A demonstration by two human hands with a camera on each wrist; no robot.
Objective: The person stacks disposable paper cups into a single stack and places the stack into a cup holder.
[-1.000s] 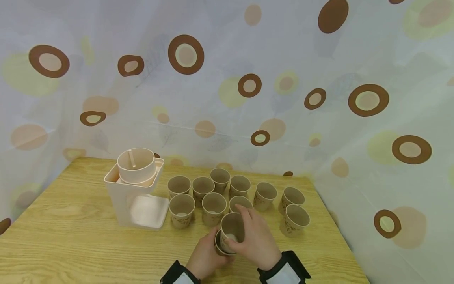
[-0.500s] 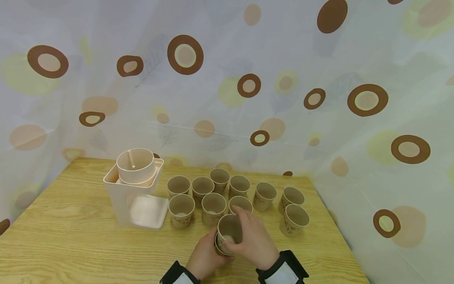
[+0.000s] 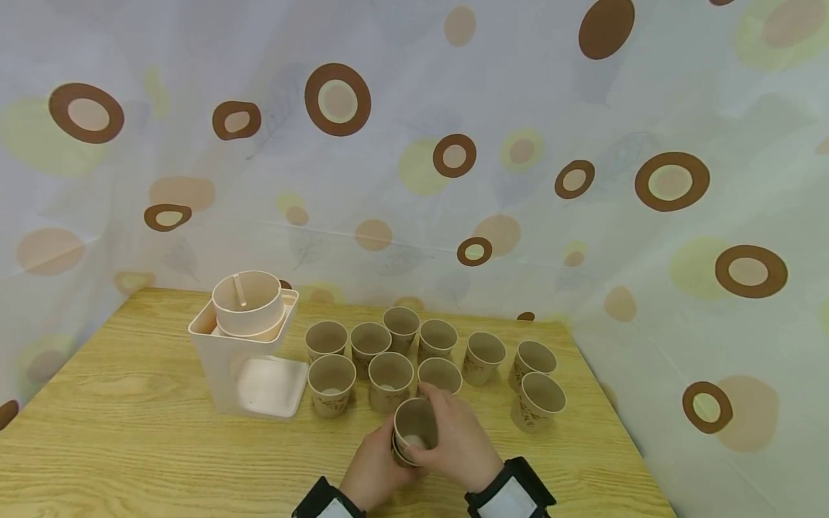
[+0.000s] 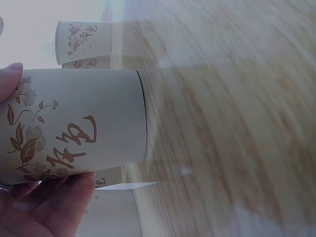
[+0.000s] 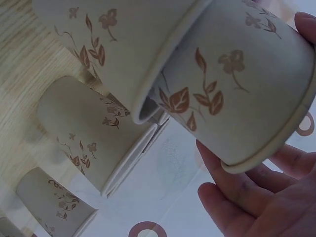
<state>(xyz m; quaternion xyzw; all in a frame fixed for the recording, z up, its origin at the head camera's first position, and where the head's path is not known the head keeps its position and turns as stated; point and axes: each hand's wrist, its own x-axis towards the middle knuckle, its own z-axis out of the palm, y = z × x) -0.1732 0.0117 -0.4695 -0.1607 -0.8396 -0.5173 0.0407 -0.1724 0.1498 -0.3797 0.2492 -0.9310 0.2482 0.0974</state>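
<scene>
Two floral paper cups are being brought together near the front of the table. My left hand (image 3: pixel 377 464) grips the lower cup (image 4: pixel 94 118), its fingers and thumb round the side in the left wrist view. My right hand (image 3: pixel 465 440) holds the upper cup (image 3: pixel 417 424) near its rim, with thumb and fingers on opposite sides. In the right wrist view the upper cup's base end sits inside the lower cup's (image 5: pixel 128 39) mouth, with much of its wall still showing. From the head, the upper cup and the left hand hide most of the lower one.
Several more paper cups (image 3: pixel 332 381) stand upright in loose rows behind the hands, two of them (image 3: pixel 539 410) further right. A pale container (image 3: pixel 223 367) with a round cup-like piece (image 3: pixel 249 306) on top stands at the left. A spotted curtain (image 3: pixel 401 180) borders the wooden table (image 3: pixel 129 439).
My right hand has come down and slightly left, and the upper cup has slid deeper into the lower cup. My left hand has stayed about where it was.
</scene>
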